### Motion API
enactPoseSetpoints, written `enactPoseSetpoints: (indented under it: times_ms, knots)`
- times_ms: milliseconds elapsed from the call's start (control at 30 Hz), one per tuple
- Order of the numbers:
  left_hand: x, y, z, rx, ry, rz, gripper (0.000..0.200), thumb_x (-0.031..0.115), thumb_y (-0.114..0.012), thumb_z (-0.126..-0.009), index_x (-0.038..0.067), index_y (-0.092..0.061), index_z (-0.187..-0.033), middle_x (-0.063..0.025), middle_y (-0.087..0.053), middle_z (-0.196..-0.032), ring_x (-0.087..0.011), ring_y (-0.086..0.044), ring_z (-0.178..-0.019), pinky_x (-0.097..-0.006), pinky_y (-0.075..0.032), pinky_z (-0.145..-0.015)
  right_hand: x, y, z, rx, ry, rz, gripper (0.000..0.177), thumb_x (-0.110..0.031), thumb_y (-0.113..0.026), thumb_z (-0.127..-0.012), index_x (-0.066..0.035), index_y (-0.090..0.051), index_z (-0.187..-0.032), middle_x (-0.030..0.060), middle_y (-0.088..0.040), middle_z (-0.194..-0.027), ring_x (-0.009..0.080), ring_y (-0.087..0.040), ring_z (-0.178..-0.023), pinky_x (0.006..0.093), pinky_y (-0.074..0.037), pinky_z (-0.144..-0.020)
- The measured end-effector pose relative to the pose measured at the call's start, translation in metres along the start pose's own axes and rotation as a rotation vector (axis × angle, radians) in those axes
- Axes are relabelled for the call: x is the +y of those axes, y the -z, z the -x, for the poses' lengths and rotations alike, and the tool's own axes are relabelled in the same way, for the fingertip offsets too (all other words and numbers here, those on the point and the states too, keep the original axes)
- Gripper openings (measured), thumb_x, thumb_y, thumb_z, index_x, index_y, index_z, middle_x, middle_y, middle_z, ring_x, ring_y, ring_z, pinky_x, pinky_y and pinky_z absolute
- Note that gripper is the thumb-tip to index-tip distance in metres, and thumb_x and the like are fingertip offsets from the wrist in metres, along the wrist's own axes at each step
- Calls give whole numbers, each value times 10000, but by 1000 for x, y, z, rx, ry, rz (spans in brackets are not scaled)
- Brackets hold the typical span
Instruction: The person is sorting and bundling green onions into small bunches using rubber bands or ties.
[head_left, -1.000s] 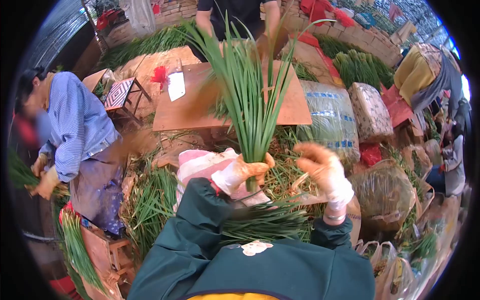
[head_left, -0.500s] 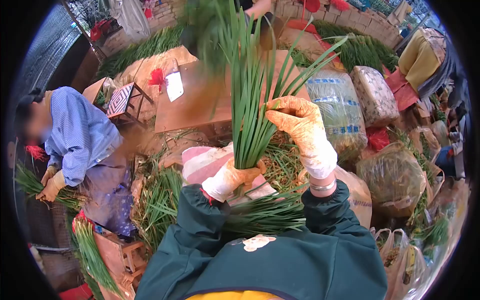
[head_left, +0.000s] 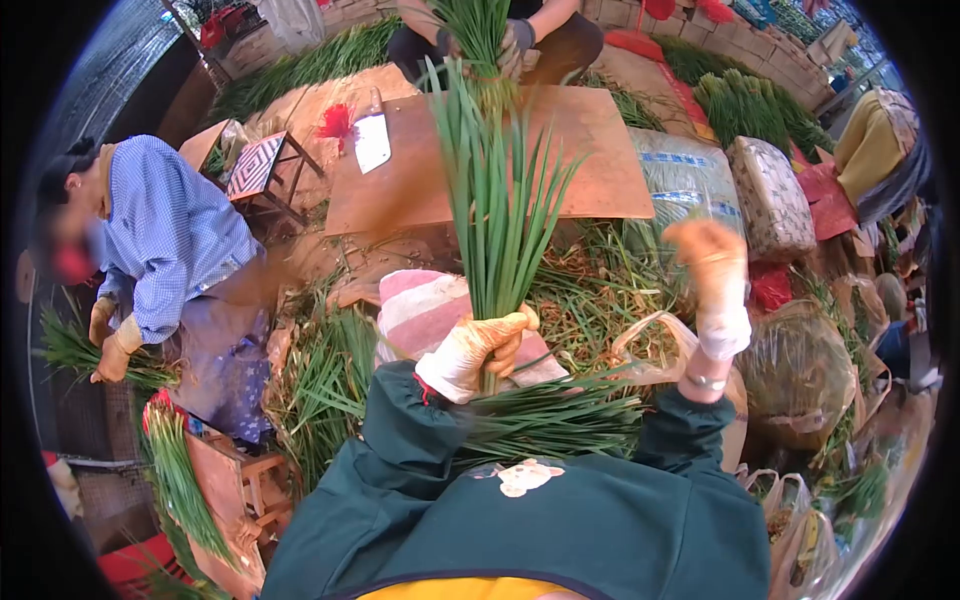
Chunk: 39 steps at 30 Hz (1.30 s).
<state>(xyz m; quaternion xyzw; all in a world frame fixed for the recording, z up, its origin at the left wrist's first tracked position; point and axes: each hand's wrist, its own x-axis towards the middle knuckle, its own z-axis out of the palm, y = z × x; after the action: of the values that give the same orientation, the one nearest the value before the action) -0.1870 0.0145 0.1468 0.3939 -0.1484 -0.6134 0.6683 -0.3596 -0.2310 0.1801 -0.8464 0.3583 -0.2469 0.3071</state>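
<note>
My left hand [head_left: 480, 352], in a soiled white glove, is wrapped around the lower part of a bunch of Chinese chives [head_left: 500, 215]. The long flat leaves stand upright and fan out at the top, overlapping the wooden board behind. To the right, apart from the bunch, my right hand [head_left: 712, 275] is raised in a stained glove, its fingers smeared by motion. More loose chives [head_left: 550, 418] lie across my lap below the left hand. Behind that hand is a pink-and-white striped cloth [head_left: 425, 305].
A wooden board [head_left: 600, 150] ahead holds a cleaver [head_left: 372, 145]. Across it, a person's gloved hands [head_left: 515, 45] hold another bunch. At left, a person in a checked shirt [head_left: 165, 235] handles chives. Trimmings [head_left: 590, 300] litter the ground; wrapped bales [head_left: 690, 180] stand at right.
My right hand has let go of the leaves and swung right. My left hand keeps its hold on the bunch. Across the board, the other person's hands and bunch have come into clearer view.
</note>
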Motion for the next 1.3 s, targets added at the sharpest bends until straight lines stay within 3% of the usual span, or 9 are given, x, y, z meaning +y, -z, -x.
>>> enactPoseSetpoints:
  times_ms: [67,133,200,367,733,867,1133,1200,1300]
  knots:
    - [2,-4,1,12,-2,-51,419,397,-566,-933,3,-554,-1077,38,-384,-570,-52,-324,-455,-212,-269,-447,-24,-10,19,44,-91,116,274,-189,-729,-765,-110,-709,-1026,48,-655,-765,141,-607,-732,290,-490,-730]
    - [5,-11,3,-47,-95,-103,548,513,-565,-898,-2,-554,-1087,37,-401,-560,-52,-334,-456,-204,-277,-448,-74,-14,31,144,43,-242,357,-184,-755,-727,-117,-693,-1072,76,-676,-968,198,-632,-887,303,-499,-780]
    - [7,-10,11,-55,-44,-159,497,506,-533,-924,60,-586,-1136,68,-441,-581,-35,-346,-480,-197,-244,-448,-96,-21,26,274,584,19,464,-187,-772,-698,-134,-659,-1144,78,-623,-1135,254,-598,-959,342,-479,-838]
    - [14,-24,19,-64,-118,-286,627,625,-519,-873,73,-582,-1163,59,-484,-622,-28,-373,-518,-191,-252,-452,-130,-31,-4,107,769,165,603,-267,-792,-648,-95,-599,-1192,68,-573,-1223,289,-542,-1016,408,-407,-934]
    - [14,-19,18,-42,52,-134,332,224,-601,-879,52,-560,-1160,11,-471,-666,-62,-372,-538,-213,-312,-488,-114,-37,-9,-135,649,30,262,-210,-711,-730,-82,-660,-952,50,-622,-896,257,-583,-867,372,-431,-797]
    - [9,-10,15,-26,37,-83,362,208,-621,-865,45,-550,-1180,8,-479,-674,-71,-395,-549,-216,-319,-495,-107,-39,6,89,869,4,232,14,-704,-692,-84,-682,-901,27,-654,-969,229,-603,-963,361,-455,-843]
    - [9,-14,12,-60,-94,-71,591,333,-713,-780,-10,-510,-1217,33,-494,-698,-56,-417,-569,-193,-321,-527,-95,-64,45,213,344,-814,181,51,-657,-799,-39,-647,-956,131,-568,-1186,215,-560,-1077,326,-455,-927]
    - [8,-14,11,-80,-108,-45,623,352,-719,-774,-13,-499,-1228,33,-492,-701,-53,-414,-570,-191,-319,-527,-97,-72,43,288,412,-1156,150,4,-600,-861,-47,-625,-1000,148,-598,-1153,172,-580,-932,265,-455,-822]
    - [6,-13,11,-88,-126,-38,679,410,-720,-774,-13,-477,-1247,28,-475,-705,-56,-397,-560,-196,-306,-516,-84,-65,40,260,379,-1184,109,-81,-584,-911,-74,-594,-1019,148,-609,-1153,120,-530,-720,235,-426,-678]
